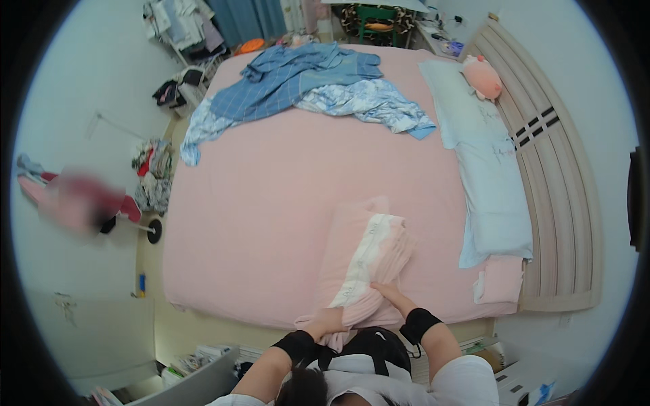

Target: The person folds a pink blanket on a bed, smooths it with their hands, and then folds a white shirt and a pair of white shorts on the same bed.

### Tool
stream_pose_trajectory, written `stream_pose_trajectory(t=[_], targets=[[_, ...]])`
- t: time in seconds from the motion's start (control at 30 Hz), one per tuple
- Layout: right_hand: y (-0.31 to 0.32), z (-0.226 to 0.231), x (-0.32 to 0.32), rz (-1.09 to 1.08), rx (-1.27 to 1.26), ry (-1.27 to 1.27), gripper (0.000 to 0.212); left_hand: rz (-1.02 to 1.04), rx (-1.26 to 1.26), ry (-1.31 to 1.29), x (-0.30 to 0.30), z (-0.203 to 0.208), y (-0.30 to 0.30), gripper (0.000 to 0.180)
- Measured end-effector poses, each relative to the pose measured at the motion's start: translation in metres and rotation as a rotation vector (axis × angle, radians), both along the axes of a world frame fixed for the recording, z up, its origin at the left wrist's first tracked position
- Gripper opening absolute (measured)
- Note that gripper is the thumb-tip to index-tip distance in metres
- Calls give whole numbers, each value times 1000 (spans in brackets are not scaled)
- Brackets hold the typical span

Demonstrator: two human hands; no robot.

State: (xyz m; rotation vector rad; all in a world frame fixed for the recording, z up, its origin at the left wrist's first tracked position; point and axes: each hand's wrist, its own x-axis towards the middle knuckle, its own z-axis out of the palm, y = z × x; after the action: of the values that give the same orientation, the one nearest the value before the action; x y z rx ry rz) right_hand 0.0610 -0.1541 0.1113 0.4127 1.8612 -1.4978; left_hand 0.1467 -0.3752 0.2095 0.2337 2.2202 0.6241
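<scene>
A pink blanket (pixel 364 262) is lying softly folded near the bed's (pixel 237 237) close edge, its white band (pixel 369 250) (faintly marked) slanting across; the left hand (pixel 330 319) is touching its near end, the right hand (pixel 387 291) its right side. Whether either is gripping, I cannot tell.

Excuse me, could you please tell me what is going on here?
A person at the near side of a pink-sheeted bed has both hands on a folded pink cloth with a white band. The left hand is at its near end, the right hand on its right side. The cloth lies on the bed. Crumpled blue bedding lies along the far side, and light-blue pillows line the headboard.
</scene>
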Motion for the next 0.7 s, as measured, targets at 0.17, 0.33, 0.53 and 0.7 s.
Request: stream_pose_trajectory(t=[0.17, 0.33, 0.53, 0.7], targets=[[-67, 73, -24, 139, -153, 159, 53, 177, -32, 10, 12, 42, -47, 69], [-61, 111, -90, 149, -181, 298, 56, 252, 285, 105, -39, 89, -53, 67], [-28, 253, -185, 49, -607, 168, 58, 232, 320, 27, -163, 229, -36, 62], [-11, 333, -283, -290, -252, 394, 59, -111, -156, 797, -254, 346, -7, 62]])
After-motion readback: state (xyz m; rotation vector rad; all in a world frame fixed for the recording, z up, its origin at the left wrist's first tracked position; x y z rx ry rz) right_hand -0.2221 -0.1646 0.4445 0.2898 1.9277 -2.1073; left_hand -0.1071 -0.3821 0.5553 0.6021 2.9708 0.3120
